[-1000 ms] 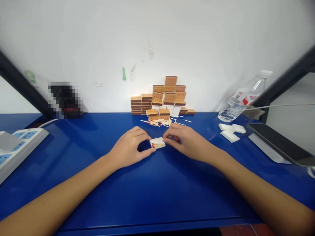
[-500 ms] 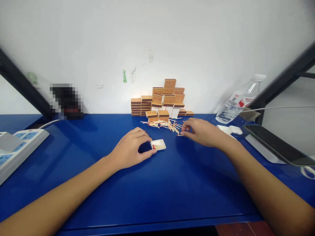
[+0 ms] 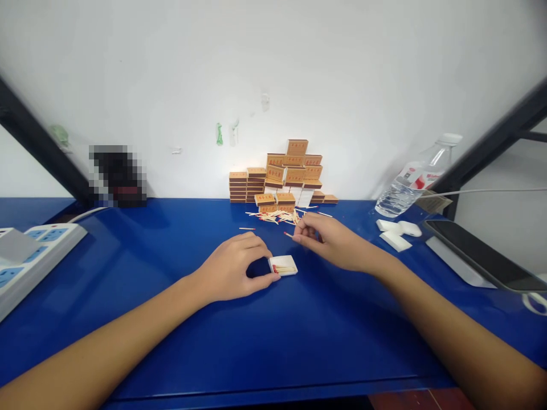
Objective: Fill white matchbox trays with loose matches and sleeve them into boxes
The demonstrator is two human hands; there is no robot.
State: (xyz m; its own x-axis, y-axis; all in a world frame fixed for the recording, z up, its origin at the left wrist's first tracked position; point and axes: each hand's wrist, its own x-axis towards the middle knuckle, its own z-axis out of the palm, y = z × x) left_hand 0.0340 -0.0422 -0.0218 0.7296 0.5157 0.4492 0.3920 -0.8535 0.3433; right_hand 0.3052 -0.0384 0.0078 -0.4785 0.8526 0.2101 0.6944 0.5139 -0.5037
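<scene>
My left hand (image 3: 237, 266) grips a small white matchbox tray (image 3: 289, 260) at its left end, between thumb and fingers. Several red-tipped matches (image 3: 285, 269) lie along the tray's near side. Just beyond and to the right of it, my right hand (image 3: 327, 238) pinches a single match (image 3: 288, 234), its red head pointing left. A loose pile of matches (image 3: 276, 216) is spread on the blue table behind both hands, and one match (image 3: 247, 229) lies apart on the left. The right fingers cover part of the pile.
Stacked matchboxes (image 3: 294, 160) stand against the wall behind the pile. White pieces (image 3: 395, 240), a tilted water bottle (image 3: 412, 179) and a phone on a stand (image 3: 482, 253) are on the right. A white power strip (image 3: 47, 250) sits at the left.
My right hand has lifted a match off the table and moved left toward the tray. My left hand and the tray have shifted slightly right and nearer.
</scene>
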